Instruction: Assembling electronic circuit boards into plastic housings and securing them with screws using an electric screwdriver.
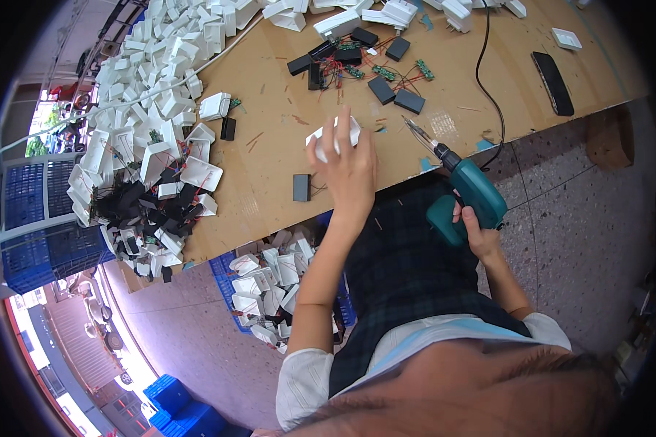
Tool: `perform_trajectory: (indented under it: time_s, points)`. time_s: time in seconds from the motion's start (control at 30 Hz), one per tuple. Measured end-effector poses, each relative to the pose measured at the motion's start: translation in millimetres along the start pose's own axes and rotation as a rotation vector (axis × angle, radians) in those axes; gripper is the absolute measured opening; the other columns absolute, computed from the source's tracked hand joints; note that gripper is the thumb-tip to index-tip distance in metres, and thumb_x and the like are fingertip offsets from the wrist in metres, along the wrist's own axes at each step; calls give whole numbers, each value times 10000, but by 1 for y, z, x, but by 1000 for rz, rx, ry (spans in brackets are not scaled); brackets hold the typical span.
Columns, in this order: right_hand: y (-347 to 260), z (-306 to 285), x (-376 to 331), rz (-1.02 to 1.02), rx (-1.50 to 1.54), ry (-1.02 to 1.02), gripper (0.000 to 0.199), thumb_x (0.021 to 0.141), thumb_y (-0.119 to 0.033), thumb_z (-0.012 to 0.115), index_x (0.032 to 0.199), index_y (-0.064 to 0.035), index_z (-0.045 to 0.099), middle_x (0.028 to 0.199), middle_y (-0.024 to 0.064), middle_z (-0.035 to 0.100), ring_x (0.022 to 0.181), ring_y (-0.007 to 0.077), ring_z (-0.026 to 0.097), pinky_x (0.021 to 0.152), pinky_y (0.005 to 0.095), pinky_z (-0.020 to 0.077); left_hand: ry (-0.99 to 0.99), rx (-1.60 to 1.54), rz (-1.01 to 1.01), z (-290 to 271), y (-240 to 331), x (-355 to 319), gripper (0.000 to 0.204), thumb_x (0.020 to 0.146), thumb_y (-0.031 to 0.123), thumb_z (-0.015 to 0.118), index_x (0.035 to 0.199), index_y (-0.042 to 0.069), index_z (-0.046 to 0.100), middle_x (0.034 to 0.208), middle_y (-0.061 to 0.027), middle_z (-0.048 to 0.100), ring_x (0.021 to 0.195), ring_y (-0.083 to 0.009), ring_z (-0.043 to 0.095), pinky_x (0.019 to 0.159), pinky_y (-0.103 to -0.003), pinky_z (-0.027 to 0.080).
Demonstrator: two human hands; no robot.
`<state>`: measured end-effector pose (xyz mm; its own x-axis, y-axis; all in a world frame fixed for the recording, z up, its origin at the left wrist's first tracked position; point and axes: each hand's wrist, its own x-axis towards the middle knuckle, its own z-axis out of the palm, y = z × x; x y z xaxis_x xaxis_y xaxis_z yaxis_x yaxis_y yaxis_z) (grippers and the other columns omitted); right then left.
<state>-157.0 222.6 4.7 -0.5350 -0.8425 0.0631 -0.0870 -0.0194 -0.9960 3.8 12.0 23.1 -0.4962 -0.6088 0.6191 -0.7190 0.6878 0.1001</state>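
My left hand (350, 175) is closed over a white plastic case (355, 133) on the cardboard-covered table. Its fingers lie across the case and hide much of it. In my right hand (479, 234) is a green cordless drill (482, 191), gripped by its handle. The long thin bit points up and left over the table's front edge, apart from the case. A black rectangular block (302, 188) with thin wires lies left of my left wrist. Beyond the case are several black blocks (381, 91) and small green circuit boards (384, 72) with red wires.
White plastic shells (160, 69) are heaped along the table's left side, with black parts (146, 204) near the front. A black cable (478, 65) crosses the right side near a phone-like black slab (552, 82). Below the table edge stands a blue crate (229, 288) of white shells.
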Motion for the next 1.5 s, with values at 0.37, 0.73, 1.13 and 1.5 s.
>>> perform_trajectory:
  time_s: [0.37, 0.73, 1.13, 1.5]
  points:
    - [-9, -3, -2, -61, 66, 20, 292, 932, -123, 698, 1139, 70, 625, 905, 73, 605, 685, 119, 618, 624, 275, 502, -178, 439, 395, 20, -8, 16, 120, 822, 120, 727, 919, 102, 658, 1634, -87, 397, 1500, -256, 351, 1182, -564, 190]
    - [-1, 6, -4, 74, 89, -76, 417, 1076, -273, 537, 1337, 48, 588, 955, 73, 629, 806, 143, 582, 764, 310, 506, 63, -281, -288, -4, 11, -36, 111, 920, 108, 751, 1004, 96, 680, 917, -32, 651, 938, -238, 588, 902, -392, 352]
    - [-17, 32, 10, -15, -3, -106, 314, 903, -137, 733, 1134, 58, 648, 989, 131, 647, 828, 216, 650, 760, 337, 533, 76, -118, -382, -18, -6, -9, 100, 888, 149, 794, 971, 141, 739, 866, 1, 644, 902, -204, 590, 933, -414, 344]
    - [-21, 42, 25, -156, -259, -204, 344, 929, -77, 680, 1223, 72, 583, 831, 58, 632, 687, 105, 626, 647, 259, 521, 34, -199, -449, -13, -13, -14, 129, 861, 153, 815, 974, 144, 754, 848, 10, 643, 888, -194, 577, 868, -388, 328]
